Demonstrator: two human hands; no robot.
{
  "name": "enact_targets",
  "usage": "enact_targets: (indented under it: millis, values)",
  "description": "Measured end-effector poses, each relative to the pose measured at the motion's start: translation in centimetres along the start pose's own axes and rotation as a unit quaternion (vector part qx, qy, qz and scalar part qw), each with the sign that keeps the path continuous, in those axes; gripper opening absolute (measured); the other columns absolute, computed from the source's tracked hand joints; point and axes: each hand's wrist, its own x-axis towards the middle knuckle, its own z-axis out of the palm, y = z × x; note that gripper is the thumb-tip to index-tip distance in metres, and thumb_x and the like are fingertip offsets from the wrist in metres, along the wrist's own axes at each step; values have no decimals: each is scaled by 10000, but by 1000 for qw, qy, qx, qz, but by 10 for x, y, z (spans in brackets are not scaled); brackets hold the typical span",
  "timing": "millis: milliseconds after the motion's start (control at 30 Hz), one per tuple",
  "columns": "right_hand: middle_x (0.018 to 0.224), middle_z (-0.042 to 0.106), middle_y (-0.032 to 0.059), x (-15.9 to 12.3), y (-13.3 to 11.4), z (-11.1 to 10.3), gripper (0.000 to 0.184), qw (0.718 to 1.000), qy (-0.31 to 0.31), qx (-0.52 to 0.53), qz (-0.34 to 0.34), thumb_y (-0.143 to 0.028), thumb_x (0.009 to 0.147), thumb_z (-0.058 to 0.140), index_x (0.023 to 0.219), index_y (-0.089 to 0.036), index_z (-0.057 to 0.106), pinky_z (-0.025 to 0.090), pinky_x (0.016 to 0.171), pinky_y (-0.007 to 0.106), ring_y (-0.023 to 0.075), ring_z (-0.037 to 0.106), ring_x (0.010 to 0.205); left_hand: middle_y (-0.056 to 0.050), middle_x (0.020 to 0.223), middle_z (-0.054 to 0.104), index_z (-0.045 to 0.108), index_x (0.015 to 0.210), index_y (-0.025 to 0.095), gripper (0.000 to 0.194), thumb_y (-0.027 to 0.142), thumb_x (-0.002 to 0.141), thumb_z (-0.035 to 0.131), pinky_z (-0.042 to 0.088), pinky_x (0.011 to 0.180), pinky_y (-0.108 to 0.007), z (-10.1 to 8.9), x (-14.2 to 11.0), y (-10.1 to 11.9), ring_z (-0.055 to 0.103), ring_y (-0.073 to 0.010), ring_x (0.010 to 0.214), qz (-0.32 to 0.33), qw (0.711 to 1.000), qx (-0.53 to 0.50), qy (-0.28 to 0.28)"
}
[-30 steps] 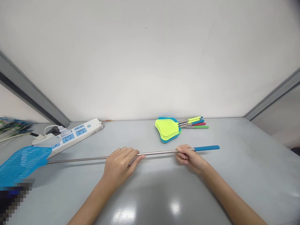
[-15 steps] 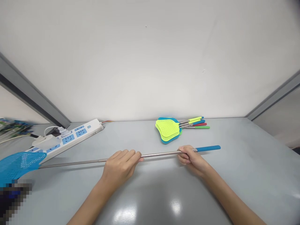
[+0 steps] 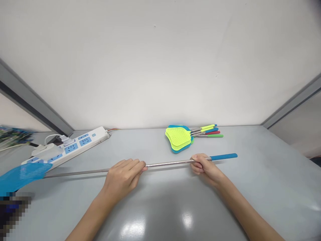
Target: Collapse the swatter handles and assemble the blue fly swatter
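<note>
A blue fly swatter with a long extended metal rod lies across the view, held in both hands. My left hand is wrapped over the middle of the rod, palm down. Close to the blue grip, my right hand is closed round the rod's right end. The swatter's perforated blue head reaches the left edge of the view and is partly cut off there. Behind my right hand, a pile of several fly swatters lies near the wall, with yellow-green and blue heads and yellow, blue, red and green grips.
At the left, a white power strip with blue sockets and plugs lies aslant on the grey table. The white wall rises behind the table. A blurred heap of packets sits at the far left.
My left hand has shifted a little left along the view, and the swatter's head is tilted flatter. My right hand keeps its hold near the grip.
</note>
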Motion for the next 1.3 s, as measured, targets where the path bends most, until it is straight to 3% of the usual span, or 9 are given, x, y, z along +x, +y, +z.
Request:
enact_targets:
  millis: [133, 367, 500, 700, 967, 1067, 1300]
  values:
    - [393, 232, -58, 1, -1, -4, 369, 1000, 22, 1, 7, -281, 769, 408, 450, -183, 250, 121, 450, 259, 72, 163, 412, 36, 534, 519, 542, 741, 201, 145, 216, 804, 413, 278, 509, -232, 6, 2, 8, 417, -91, 498, -27, 999, -22, -7]
    - [431, 182, -61, 1, 0, -1, 367, 995, 16, 99, 16, -306, 767, 391, 453, -179, 252, 157, 449, 251, 80, 175, 421, -1, 731, 585, 554, 935, 219, 188, 236, 799, 426, 312, 573, -244, 3, 11, 27, 463, -103, 604, -59, 996, -60, -5]
    - [422, 196, -60, 1, 5, 8, 363, 993, -3, 114, 19, -307, 768, 382, 450, -177, 268, 155, 442, 249, 77, 177, 410, -13, 768, 579, 538, 967, 210, 210, 267, 806, 417, 324, 591, -250, 5, 16, 39, 475, -113, 636, -48, 997, -57, -30]
    - [415, 189, -62, 5, 15, 12, 367, 986, 27, 161, 25, -311, 751, 397, 434, -174, 271, 162, 423, 245, 70, 199, 389, 9, 672, 552, 526, 985, 229, 224, 232, 839, 355, 302, 532, -235, 9, 30, 48, 457, -99, 576, -6, 998, -44, -40]
    - [409, 213, -66, 2, 15, 19, 396, 988, 40, 148, 23, -356, 763, 408, 430, -169, 305, 168, 411, 237, 60, 212, 374, -2, 677, 527, 524, 783, 202, 215, 304, 836, 342, 317, 530, -254, 13, 65, 74, 489, -135, 627, 6, 986, -68, -153]
    - [397, 226, -67, 3, 17, 22, 427, 986, 64, 147, 36, -389, 742, 442, 421, -174, 261, 165, 403, 234, 54, 205, 365, -5, 674, 529, 505, 803, 186, 111, 184, 806, 394, 326, 518, -256, 20, 75, 88, 514, -145, 635, 24, 978, -80, -191]
    - [418, 188, -75, 10, 16, 14, 380, 973, 168, 134, -90, -281, 691, 525, 430, -173, 270, 108, 378, 226, 48, 132, 388, 6, 656, 569, 488, 777, 197, 182, 207, 833, 315, 292, 466, -249, 14, 88, 91, 530, -142, 575, 14, 965, -121, -230]
